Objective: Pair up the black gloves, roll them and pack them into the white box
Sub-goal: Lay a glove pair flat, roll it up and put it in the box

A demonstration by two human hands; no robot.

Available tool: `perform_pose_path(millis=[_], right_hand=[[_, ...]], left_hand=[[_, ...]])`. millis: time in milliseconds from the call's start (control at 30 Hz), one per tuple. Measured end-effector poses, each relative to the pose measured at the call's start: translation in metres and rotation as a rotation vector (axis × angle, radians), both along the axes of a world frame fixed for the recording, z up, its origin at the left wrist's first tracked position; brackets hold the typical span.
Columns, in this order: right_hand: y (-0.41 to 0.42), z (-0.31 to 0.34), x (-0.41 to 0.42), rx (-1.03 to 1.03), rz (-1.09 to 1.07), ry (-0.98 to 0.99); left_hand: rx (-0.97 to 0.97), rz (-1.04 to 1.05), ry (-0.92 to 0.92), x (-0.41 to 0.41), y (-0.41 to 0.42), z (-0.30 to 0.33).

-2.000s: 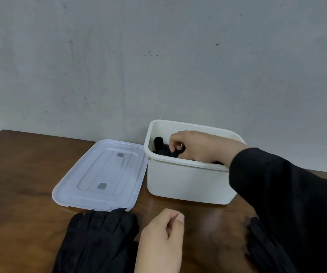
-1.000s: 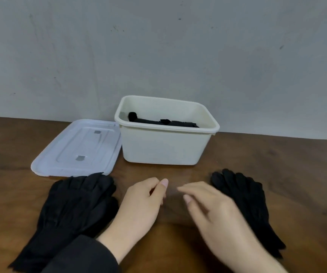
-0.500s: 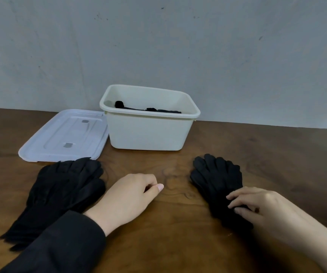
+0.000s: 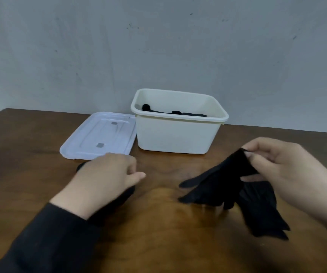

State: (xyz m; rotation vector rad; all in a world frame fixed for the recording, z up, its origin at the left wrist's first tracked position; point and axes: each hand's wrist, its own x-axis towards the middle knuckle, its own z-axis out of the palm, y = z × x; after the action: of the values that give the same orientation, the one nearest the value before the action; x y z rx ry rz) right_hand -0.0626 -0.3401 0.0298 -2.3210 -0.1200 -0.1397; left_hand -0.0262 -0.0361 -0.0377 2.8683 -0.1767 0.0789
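On a brown wooden surface, the left hand rests at nine o'clock over a mostly hidden heap of black gloves, its fingers loosely curled, gripping nothing visible. At twelve o'clock stands the white box, open, with rolled dark gloves inside; its lid lies flat just to its left. At three o'clock the right hand pinches the cuff of a lifted glove, which hangs toward eight o'clock, fingertips brushing the surface, above another glove. The right hand is nearer the pair.
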Motion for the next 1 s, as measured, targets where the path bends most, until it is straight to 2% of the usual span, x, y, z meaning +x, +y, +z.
perform_pose_path(millis=[100, 200, 300, 367, 433, 500, 567, 900, 1000], right_hand=[[0.018, -0.008, 0.017, -0.003, 0.007, 0.036], [0.032, -0.015, 0.027, 0.061, -0.083, -0.196], [0.042, -0.034, 0.023, 0.033, -0.099, -0.39], [0.047, -0.061, 0.018, -0.037, -0.011, -0.353], [0.051, -0.093, 0.011, -0.131, 0.116, -0.167], [0.052, -0.121, 0.006, -0.283, 0.223, -0.074], [0.051, -0.136, 0.004, -0.319, 0.274, -0.103], [0.047, -0.144, 0.007, -0.304, 0.257, -0.137], [0.046, -0.144, 0.005, -0.297, 0.26, -0.14]], left_hand=[[0.028, 0.121, 0.186, 0.002, 0.037, 0.003], [0.039, 0.114, 0.399, -0.006, 0.053, -0.001], [0.054, 0.072, 0.467, -0.01, 0.055, -0.003], [0.055, 0.067, 0.463, -0.01, 0.055, -0.005], [0.045, 0.072, 0.433, -0.009, 0.057, -0.007], [0.049, 0.081, 0.398, -0.009, 0.059, -0.01], [0.049, 0.087, 0.366, -0.009, 0.06, -0.012], [0.027, 0.055, 0.354, -0.01, 0.061, -0.006], [-0.04, 0.066, 0.329, -0.009, 0.061, -0.003]])
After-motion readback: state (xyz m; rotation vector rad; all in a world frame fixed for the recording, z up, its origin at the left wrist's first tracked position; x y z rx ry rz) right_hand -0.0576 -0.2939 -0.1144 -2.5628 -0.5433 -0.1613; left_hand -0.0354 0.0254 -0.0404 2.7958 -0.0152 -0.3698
